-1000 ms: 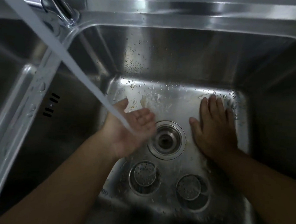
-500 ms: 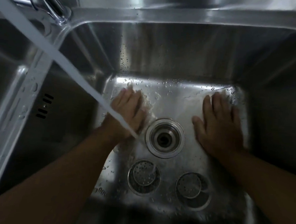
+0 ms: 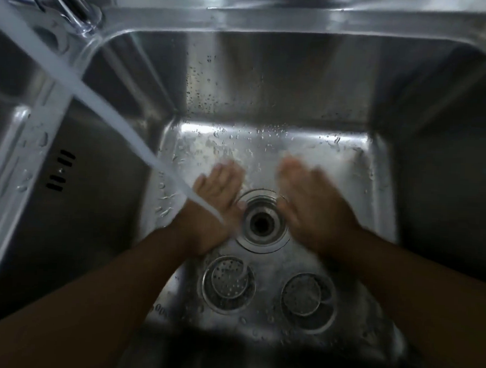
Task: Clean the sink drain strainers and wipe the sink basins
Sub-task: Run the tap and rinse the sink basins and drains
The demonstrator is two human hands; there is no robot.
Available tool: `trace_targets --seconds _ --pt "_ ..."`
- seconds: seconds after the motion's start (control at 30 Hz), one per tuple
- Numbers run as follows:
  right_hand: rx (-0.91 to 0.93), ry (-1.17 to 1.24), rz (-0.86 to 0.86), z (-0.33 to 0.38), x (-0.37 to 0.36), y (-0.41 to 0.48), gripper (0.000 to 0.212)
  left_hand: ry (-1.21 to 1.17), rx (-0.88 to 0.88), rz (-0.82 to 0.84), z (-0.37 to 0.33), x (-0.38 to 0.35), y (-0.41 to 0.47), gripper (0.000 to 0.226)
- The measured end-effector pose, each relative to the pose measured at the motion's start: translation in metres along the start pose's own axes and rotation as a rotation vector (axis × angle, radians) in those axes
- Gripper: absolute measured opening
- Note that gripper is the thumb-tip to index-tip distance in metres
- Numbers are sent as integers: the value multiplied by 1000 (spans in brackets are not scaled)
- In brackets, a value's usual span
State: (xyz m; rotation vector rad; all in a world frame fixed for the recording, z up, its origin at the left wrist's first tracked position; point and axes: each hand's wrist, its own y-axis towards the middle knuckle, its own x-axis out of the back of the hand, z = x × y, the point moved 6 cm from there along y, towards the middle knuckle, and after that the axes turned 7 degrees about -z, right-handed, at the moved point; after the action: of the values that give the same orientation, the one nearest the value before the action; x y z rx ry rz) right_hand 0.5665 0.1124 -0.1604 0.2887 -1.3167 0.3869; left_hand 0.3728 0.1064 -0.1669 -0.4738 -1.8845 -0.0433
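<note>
I look down into a wet steel sink basin (image 3: 266, 145). Its open drain hole (image 3: 261, 222) sits in the middle of the floor. My left hand (image 3: 217, 199) lies flat on the floor just left of the drain, fingers apart, with the water stream (image 3: 105, 112) hitting its wrist. My right hand (image 3: 311, 204) is flat and blurred just right of the drain, holding nothing. Two round perforated strainers lie loose on the floor near me: the left strainer (image 3: 228, 284) and the right strainer (image 3: 307, 301).
The faucet base (image 3: 68, 3) stands at the back left on the divider. A second basin (image 3: 5, 81) lies to the left. Overflow slots (image 3: 59, 170) mark the left wall. The basin walls are steep on all sides.
My right hand slid left from the far right corner to beside the drain. My left hand turned palm down, then shifted right toward the drain.
</note>
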Motion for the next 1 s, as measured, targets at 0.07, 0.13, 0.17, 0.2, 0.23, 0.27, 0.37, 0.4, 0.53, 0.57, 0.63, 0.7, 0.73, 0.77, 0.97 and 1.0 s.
trace_targets --seconds 0.07,0.13,0.17,0.2,0.23,0.27,0.37,0.4,0.53,0.57,0.63,0.7,0.73,0.77,0.97,1.0 --pt "237 39 89 22 -6 -9 64 -148 -19 77 -8 2 -4 52" --pt "34 74 1 0 2 -8 59 -533 307 -23 0 24 -9 37" --pt "-135 62 -65 -16 7 -7 59 -808 513 -94 4 35 -13 33" --pt "-281 29 -104 -31 11 -8 61 -1102 667 -140 3 43 -20 38" --pt "-388 -2 -112 -41 12 -8 64 -1382 767 -144 -3 46 -25 49" --pt "-447 -23 -103 -44 10 -6 68 -1578 822 -120 -9 47 -27 58" --pt "-153 -93 -25 -10 -1 -1 72 -1840 922 20 -29 50 -33 71" --pt "50 -115 20 5 -8 -6 71 -1853 947 77 -34 51 -34 73" --pt "181 -121 30 -8 -8 -18 67 -1859 975 232 -47 53 -41 78" --pt "-3 -123 -13 -25 -2 -14 68 -1868 971 251 -49 53 -40 78" --pt "-309 -106 -41 -45 7 -4 72 -1902 958 271 -53 53 -36 76" --pt "-256 -75 -12 -23 7 10 71 -1922 929 286 -56 54 -33 72" --pt "-126 -17 37 -2 3 15 67 -1898 912 276 -55 56 -34 67" --pt "-1 83 108 20 0 16 61 -1810 896 252 -53 56 -32 57" --pt "-268 702 498 37 36 -11 49 -541 543 341 -28 64 -67 35" --pt "-277 696 567 36 45 -21 53 -505 527 384 -27 62 -78 40"
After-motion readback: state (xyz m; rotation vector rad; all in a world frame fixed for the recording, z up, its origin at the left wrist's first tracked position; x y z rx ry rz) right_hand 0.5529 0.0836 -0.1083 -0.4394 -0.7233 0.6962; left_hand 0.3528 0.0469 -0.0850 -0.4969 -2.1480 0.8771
